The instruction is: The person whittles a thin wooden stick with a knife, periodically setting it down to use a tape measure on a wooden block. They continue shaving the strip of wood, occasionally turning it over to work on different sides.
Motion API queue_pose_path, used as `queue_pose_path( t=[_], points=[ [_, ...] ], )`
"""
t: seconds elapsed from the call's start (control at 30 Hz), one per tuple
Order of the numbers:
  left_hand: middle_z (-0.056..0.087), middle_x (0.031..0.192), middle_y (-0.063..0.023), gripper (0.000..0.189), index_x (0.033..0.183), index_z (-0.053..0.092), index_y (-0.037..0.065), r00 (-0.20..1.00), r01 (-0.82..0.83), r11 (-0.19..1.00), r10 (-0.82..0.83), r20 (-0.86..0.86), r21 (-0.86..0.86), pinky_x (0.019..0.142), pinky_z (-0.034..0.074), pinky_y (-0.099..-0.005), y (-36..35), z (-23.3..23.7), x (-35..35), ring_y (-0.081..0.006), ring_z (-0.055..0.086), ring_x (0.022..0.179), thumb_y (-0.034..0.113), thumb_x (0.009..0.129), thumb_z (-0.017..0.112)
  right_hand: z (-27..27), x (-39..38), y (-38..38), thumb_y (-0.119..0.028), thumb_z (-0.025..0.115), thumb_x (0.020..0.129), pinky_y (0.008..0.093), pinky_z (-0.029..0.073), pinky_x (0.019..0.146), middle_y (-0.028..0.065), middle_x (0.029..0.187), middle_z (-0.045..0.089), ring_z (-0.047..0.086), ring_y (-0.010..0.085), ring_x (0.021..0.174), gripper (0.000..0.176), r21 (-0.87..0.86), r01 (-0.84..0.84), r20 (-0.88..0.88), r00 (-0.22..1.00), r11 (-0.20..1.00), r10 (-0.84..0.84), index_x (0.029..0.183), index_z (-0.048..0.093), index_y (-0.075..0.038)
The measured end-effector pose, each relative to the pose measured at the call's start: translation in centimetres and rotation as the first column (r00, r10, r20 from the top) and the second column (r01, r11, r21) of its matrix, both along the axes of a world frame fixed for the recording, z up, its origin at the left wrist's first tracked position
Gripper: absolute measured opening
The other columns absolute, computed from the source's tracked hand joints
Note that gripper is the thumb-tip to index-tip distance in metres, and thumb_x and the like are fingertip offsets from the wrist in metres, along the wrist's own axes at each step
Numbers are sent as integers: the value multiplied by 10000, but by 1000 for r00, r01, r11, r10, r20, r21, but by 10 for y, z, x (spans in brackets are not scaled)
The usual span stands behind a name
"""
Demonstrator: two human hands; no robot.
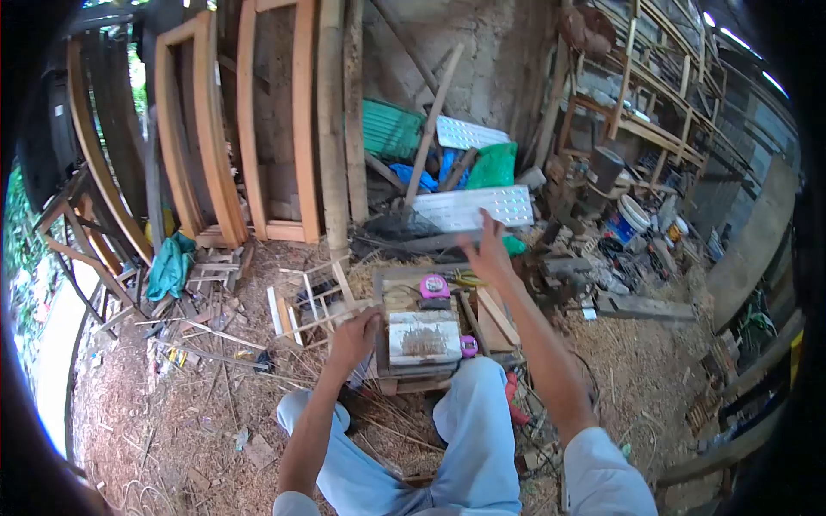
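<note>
My left hand (354, 337) is closed at the edge of a small light-wood slatted frame (317, 297), its fingers curled around one end. My right hand (492, 256) is raised over the far right of a low wooden work stand (379, 284), fingers apart and holding nothing. Between my hands, on the stand, lies a white block with a worn brown patch (424, 338). A pink tape measure (434, 286) sits behind it, and a purple-pink round item (468, 346) is at its right side. Wooden strips (499, 315) lie to the right.
A red tool (514, 400) with cables lies by my right knee. Tall wooden frames (202, 129) lean at the back left. White perforated panels (471, 208) and green sheeting (394, 129) are stacked behind. A white bucket (634, 213) stands among clutter at right. Shavings cover the floor.
</note>
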State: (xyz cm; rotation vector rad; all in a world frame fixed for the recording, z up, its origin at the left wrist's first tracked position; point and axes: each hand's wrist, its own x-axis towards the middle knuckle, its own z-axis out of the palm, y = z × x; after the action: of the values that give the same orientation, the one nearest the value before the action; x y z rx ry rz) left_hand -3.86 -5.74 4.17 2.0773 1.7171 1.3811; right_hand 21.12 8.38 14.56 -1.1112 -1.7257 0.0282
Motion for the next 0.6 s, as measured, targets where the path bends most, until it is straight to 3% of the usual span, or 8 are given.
queue_pose_path(
  t=[0.07,0.13,0.2,0.3,0.37,0.47,0.5,0.6],
  points=[
    [583,683,-155,170,1016,602,58,993,17,999,-12,117,-39,561,442,-340,5,-4,-3,-275,551,579,163,906,526,-22,-4,18,-189,474,927,447,410,860,176,1099,544,525,417,974,391,229,17,-20,1000,973,-13,1265,422,0],
    [557,643,-141,167,1022,597,57,973,52,996,-35,228,-68,553,423,-326,12,-5,-8,-237,520,549,150,909,514,-40,-9,9,-201,439,948,429,382,910,164,1051,583,525,371,988,344,-285,-166,-195,974,944,112,1219,464,10],
    [510,602,-116,160,1020,593,59,965,78,985,-36,261,-155,532,385,-308,21,-8,-10,-190,444,518,141,910,510,-89,-35,19,-186,444,953,423,427,813,150,933,606,556,304,870,301,31,-311,-283,909,950,307,1169,493,19],
    [560,690,-131,207,1064,579,35,984,71,962,-24,177,-262,566,406,-316,33,-3,-8,-174,480,567,160,939,472,-112,-56,0,-185,448,964,362,453,649,97,799,588,542,198,690,267,-331,-596,-388,793,732,470,1149,524,-7],
    [573,698,-157,213,1088,584,73,996,62,978,-48,74,-198,577,426,-346,43,-17,-4,-250,534,568,183,943,474,-130,-65,-5,-206,454,973,278,407,510,23,727,525,487,112,567,283,-428,-842,-785,526,327,327,1200,521,-50],
    [615,769,-197,203,1088,594,131,1000,26,936,-30,-5,-350,619,467,-413,37,-10,0,-369,611,710,185,916,501,-126,-58,-15,-239,451,978,229,373,482,-12,706,484,450,70,535,312,-408,-900,-885,431,150,176,1239,511,-78],
    [622,823,-203,205,1102,587,143,995,101,964,-92,44,-247,634,469,-415,41,-27,-6,-376,609,736,175,916,507,-126,-56,-9,-237,439,982,224,345,450,-7,691,467,424,65,511,322,-377,-921,-902,390,99,187,1252,501,-73],
    [608,759,-159,198,1089,574,75,979,193,920,-154,137,-341,634,474,-334,46,-25,-12,-252,627,683,63,903,504,-117,-54,-5,-225,442,981,193,281,409,-8,701,516,379,44,475,299,-379,-925,-898,371,16,238,1204,541,-52]
  ],
)
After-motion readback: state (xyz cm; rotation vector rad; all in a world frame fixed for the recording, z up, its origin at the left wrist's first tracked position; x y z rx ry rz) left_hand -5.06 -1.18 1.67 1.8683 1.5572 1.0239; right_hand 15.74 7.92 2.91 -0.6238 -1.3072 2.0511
